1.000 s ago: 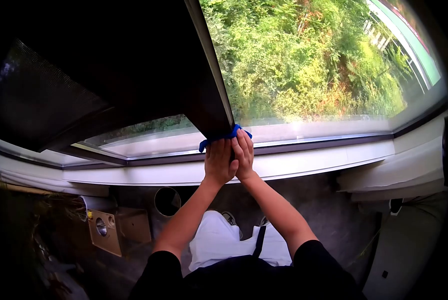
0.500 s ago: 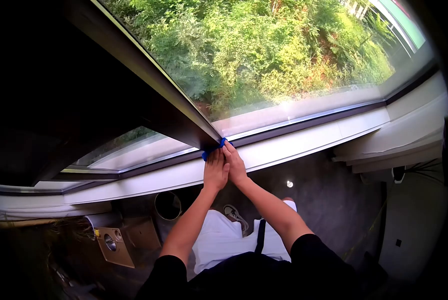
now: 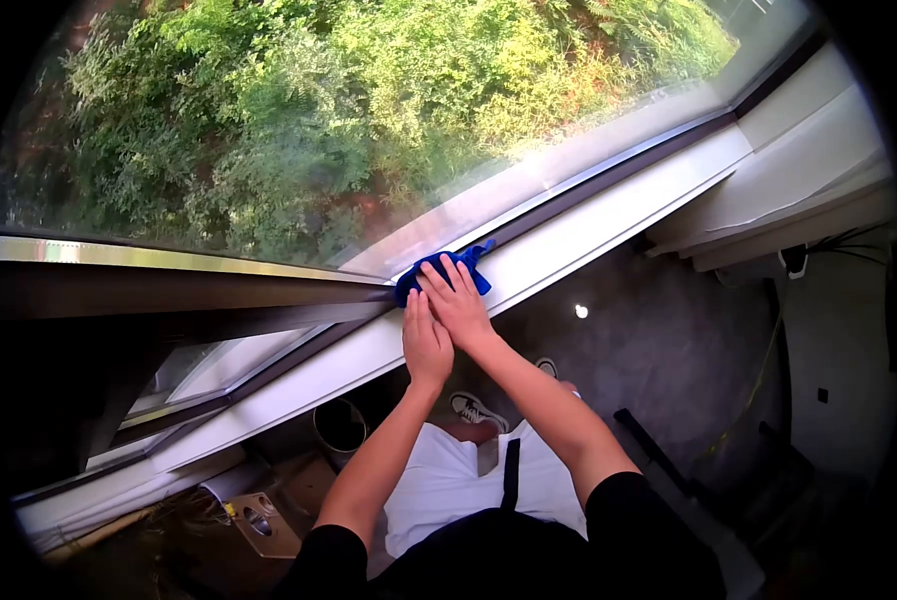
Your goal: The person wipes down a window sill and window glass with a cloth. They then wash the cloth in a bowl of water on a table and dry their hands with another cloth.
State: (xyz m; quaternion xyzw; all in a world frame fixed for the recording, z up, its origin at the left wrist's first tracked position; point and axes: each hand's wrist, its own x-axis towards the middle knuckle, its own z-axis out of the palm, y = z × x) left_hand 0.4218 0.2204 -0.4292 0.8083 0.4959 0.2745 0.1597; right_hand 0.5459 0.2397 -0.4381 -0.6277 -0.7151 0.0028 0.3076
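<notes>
We are laying the right hand (image 3: 458,310), fingers slightly spread, on the cloth (image 3: 481,280); left hand (image 3: 427,348) lying alongside, fingers together.

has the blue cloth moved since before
Yes: against the dark post, the blue cloth has shifted right, from across the post's foot to mostly beside it on the lower frame.

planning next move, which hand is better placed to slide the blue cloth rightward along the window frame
Probably the right hand: it lies spread over the blue cloth, while the left hand sits lower, near the cloth's edge.
</notes>
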